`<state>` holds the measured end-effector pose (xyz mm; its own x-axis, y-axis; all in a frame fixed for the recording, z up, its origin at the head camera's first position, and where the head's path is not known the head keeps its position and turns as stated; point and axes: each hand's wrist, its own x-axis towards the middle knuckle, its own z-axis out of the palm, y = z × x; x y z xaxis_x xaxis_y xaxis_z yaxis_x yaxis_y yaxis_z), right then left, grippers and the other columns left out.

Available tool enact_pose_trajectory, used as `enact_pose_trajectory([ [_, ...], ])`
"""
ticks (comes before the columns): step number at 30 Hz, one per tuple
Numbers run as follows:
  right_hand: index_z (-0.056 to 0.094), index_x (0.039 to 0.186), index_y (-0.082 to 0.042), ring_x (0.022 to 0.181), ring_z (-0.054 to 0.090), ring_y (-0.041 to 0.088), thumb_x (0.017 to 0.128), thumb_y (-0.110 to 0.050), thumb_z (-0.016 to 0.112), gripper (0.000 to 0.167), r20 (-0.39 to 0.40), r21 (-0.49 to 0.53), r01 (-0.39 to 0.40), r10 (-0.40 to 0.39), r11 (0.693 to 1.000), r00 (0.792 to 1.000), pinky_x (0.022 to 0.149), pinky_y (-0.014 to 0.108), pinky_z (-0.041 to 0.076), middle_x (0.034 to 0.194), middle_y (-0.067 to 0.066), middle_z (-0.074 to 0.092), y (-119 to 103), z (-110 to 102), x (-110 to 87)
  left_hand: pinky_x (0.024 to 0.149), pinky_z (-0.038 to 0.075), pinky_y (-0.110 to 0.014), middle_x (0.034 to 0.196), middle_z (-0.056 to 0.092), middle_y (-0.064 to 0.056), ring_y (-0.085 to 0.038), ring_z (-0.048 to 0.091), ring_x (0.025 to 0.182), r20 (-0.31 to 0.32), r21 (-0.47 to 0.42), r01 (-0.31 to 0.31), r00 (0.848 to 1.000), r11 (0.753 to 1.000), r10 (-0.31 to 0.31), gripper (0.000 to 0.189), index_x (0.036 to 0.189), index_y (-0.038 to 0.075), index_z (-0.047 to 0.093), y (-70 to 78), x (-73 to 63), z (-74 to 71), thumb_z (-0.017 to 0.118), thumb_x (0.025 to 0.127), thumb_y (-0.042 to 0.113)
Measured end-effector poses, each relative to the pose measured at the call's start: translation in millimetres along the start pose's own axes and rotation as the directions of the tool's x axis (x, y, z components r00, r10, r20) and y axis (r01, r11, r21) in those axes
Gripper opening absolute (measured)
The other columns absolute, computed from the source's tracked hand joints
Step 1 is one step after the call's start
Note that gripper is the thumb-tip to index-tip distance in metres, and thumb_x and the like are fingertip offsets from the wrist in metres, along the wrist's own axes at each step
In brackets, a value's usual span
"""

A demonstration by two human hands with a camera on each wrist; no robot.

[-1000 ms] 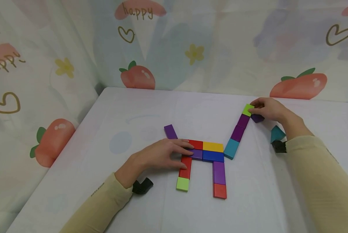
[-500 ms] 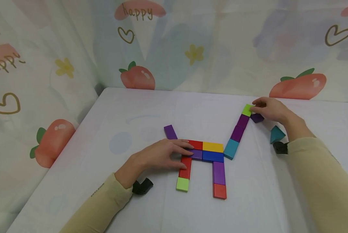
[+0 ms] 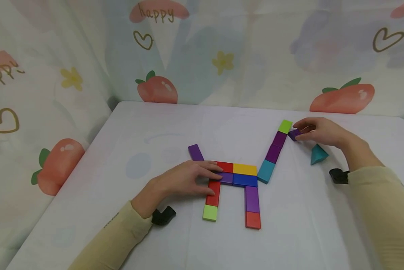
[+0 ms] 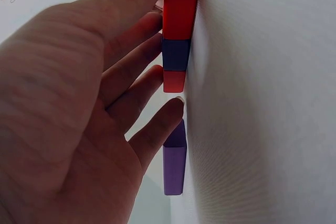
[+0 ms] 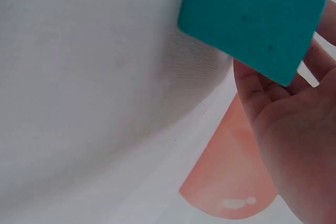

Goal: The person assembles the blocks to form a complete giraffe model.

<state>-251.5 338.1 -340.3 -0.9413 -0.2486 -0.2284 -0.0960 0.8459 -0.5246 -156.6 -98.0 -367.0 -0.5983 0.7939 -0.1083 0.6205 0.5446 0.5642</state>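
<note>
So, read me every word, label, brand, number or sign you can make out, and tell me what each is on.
"happy": back cloth.
"appy": left side cloth, its start cut off by the picture's edge.
Dark print on the left sleeve: too small to read.
Blocks: no readable text.

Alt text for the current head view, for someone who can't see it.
A person's left hand touches a flat layout of colored blocks on a white table; the right hand is at a dark purple block beside the layout's slanted row. A teal block sits nearby.
</note>
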Motion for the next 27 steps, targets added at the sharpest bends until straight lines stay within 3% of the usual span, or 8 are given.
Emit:
enact_pose_trajectory([
  [3,0.053,0.138,0.005,0.110,0.051,0.039,0.096,-0.024,0.071,0.054,0.007,-0.009,0.015,-0.015,1.000,1.000,0.086,0.041,0.049,0.123,0.025,0.058,1,0,-0.3,0.110,0.038,-0.032,0.150,0.051,0.006,-0.013,0.033,0.146,-0.002,-0.003,-0.004,1.000,1.000,0.003,0.050,0.140,0.018,0.063,0.0,-0.2,-0.7,0.076,0.092,0.030],
  [12,0.056,0.136,0.005,0.111,0.051,0.043,0.097,-0.019,0.069,0.047,-0.022,-0.021,0.009,-0.009,1.000,1.000,0.093,0.058,0.045,0.121,0.026,0.059,7,2,-3.2,0.110,0.038,-0.032,0.149,0.051,0.006,-0.013,0.033,0.145,-0.002,-0.012,-0.006,1.000,1.000,0.006,0.050,0.139,0.017,0.064,0.7,-0.2,-0.5,0.076,0.092,0.030],
  [21,0.055,0.138,0.002,0.115,0.048,0.042,0.098,-0.038,0.067,0.058,-0.067,0.005,-0.040,0.040,0.999,0.997,0.095,0.057,0.042,0.126,0.025,0.057,14,-5,-9.3,0.110,0.038,-0.031,0.149,0.051,0.007,-0.012,0.033,0.145,-0.002,-0.002,-0.001,1.000,1.000,0.001,0.050,0.140,0.018,0.063,-0.1,0.2,-0.1,0.076,0.093,0.032],
  [27,0.054,0.138,0.003,0.119,0.046,0.047,0.098,-0.045,0.065,0.064,-0.149,0.022,-0.057,0.060,0.998,0.987,0.094,0.058,0.043,0.132,0.029,0.053,12,-12,-4.3,0.111,0.037,-0.033,0.149,0.051,0.007,-0.012,0.033,0.145,0.004,-0.008,0.000,1.000,1.000,0.000,0.051,0.140,0.018,0.063,-0.5,0.3,-0.5,0.076,0.093,0.031],
])
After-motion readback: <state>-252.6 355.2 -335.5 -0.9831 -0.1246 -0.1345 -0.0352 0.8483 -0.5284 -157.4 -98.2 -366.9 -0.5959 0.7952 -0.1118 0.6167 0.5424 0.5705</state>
